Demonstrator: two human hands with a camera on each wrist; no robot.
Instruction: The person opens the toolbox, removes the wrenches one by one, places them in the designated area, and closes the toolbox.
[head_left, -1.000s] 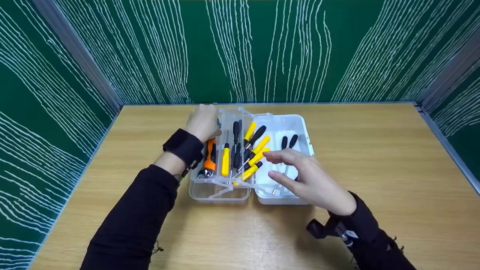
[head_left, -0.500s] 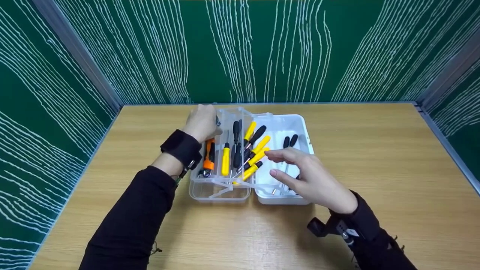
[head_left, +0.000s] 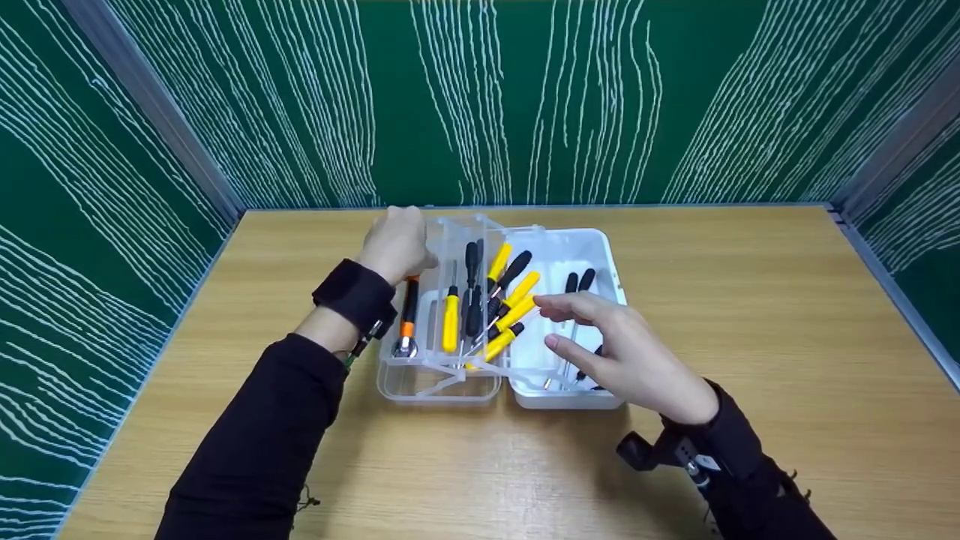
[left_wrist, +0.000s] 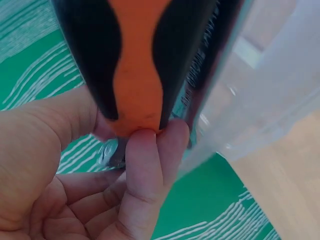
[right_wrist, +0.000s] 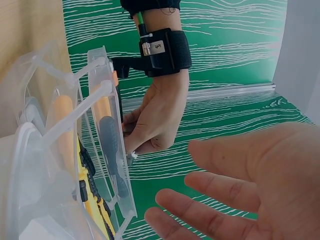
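My left hand (head_left: 394, 244) is at the left end of an opened clear and white plastic toolbox (head_left: 544, 244). Its thumb and fingers pinch the tapered end of an orange-and-black-handled tool (left_wrist: 140, 75), which bears printed lettering alongside. In the head view this tool (head_left: 409, 304) stands at the left of the clear tray, a round shiny metal end towards me; I cannot tell its exact kind. My right hand (head_left: 634, 352) hovers over the white base, fingers spread and holding nothing, fingertips close to a yellow-handled screwdriver (head_left: 516, 315).
Within the clear tray lie a yellow screwdriver (head_left: 450, 322) and black screwdrivers (head_left: 474, 311). Several more yellow and black handles fill the middle. Two black-handled tools (head_left: 586, 280) rest in the white base. Green panels (head_left: 517, 105) enclose the wooden table (head_left: 750, 300).
My left hand has shifted slightly left, and the orange-and-black tool has moved left and turned with it. My right hand has barely moved.
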